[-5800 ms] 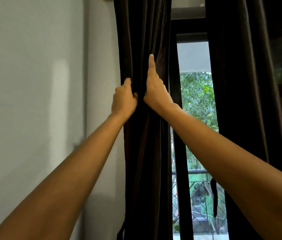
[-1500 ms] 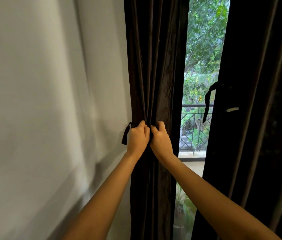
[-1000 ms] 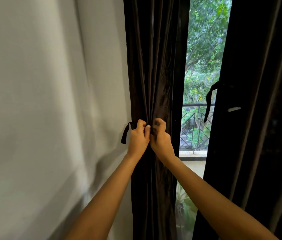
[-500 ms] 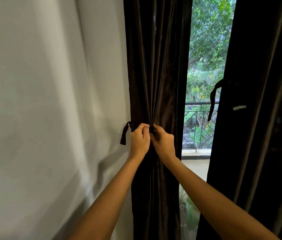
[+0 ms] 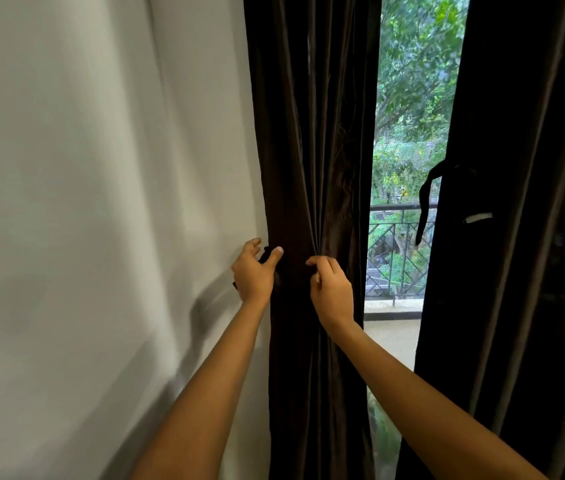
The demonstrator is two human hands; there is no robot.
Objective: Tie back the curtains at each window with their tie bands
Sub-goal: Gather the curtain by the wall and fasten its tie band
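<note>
A pale wall (image 5: pixel 83 202) is filling the left half of the view while two dark curtains are framing a narrow strip of window (image 5: pixel 409 168) looking out on trees and a balcony railing (image 5: pixel 395 251). The right curtain (image 5: pixel 523 237) is hanging loose along the window's right edge, its own tie band (image 5: pixel 428 199) dangling untied at its inner edge. The left curtain (image 5: pixel 308 150) is hanging gathered into tight folds against the window's left edge, pinched in at waist height where the person is working. The left hand (image 5: pixel 253 271) is reaching round the curtain's wall-side edge, fingers half spread and curling over a dark scrap that is probably the end of the left tie band (image 5: pixel 266 253); most of that band is lost against the dark cloth. The right hand (image 5: pixel 331 289) is pinching, thumb to forefinger, at the front folds, though whether it is gripping band or fabric cannot be told. Doing this step well likely means keeping the folds bunched with one hand, drawing both band ends snug to the front, and fastening them level without letting pleats slip free.
</note>
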